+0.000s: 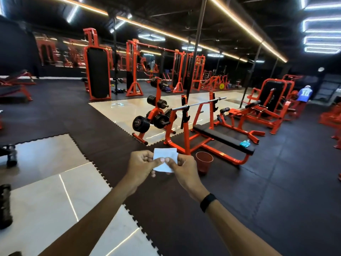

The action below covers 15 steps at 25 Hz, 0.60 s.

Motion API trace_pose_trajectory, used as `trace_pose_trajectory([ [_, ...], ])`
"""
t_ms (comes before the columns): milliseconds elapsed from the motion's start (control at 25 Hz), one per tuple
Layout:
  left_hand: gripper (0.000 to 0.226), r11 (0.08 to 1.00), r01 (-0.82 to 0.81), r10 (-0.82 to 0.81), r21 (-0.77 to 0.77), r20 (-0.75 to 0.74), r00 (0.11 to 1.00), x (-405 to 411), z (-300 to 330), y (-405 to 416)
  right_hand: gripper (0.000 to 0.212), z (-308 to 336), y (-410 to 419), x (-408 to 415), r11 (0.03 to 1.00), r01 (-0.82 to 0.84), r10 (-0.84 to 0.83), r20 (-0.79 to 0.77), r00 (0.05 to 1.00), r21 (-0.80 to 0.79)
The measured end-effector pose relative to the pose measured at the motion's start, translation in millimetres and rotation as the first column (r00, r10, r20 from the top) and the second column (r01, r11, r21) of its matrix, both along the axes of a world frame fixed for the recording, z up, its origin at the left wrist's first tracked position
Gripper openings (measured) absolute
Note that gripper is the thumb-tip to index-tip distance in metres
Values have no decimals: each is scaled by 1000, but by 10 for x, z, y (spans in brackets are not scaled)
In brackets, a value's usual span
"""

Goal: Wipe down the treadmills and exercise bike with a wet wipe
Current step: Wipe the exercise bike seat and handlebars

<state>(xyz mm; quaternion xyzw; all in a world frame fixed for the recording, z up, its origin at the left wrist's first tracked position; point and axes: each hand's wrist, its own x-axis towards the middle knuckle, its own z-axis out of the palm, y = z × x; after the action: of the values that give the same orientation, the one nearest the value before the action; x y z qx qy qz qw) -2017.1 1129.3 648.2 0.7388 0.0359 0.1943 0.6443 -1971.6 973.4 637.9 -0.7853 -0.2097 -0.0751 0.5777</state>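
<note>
A small white wet wipe [164, 154], folded to a rectangle, is held up in front of me at mid-frame. My left hand [141, 164] pinches its left edge between thumb and fingers. My right hand [184, 168] pinches its right edge the same way, thumbs nearly touching at the wipe's middle. A black band sits on my right wrist. No treadmill or exercise bike shows in this view.
An orange bench press [219, 136] with a barbell stands just ahead, a blue packet [245, 143] on its pad and a red bin [203, 161] at its foot. A plate rack [156, 111] is left of it. A person [304, 94] stands far right. Black mats and glossy tiles cover the floor.
</note>
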Motion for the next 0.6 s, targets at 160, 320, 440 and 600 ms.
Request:
trace_pose_trajectory([
  [160, 16, 991, -129, 128, 15, 73, 989, 194, -586, 156, 17, -547, 245, 354, 990, -138, 140, 97, 985, -31],
  [320, 23, 976, -200, 185, 84, 157, 970, 345, -1418, 51, 41, -1374, 100, 552, 974, -225, 222, 207, 953, -11],
  [440, 28, 969, -214, 196, 125, 143, 970, 437, -1413, -135, 40, -1421, -32, 765, 964, -265, 261, 216, 941, -13],
  [600, 25, 935, -317, 260, 161, 299, 918, 593, -1040, -24, 37, -933, 19, 1002, 943, -329, 323, 334, 886, -40],
])
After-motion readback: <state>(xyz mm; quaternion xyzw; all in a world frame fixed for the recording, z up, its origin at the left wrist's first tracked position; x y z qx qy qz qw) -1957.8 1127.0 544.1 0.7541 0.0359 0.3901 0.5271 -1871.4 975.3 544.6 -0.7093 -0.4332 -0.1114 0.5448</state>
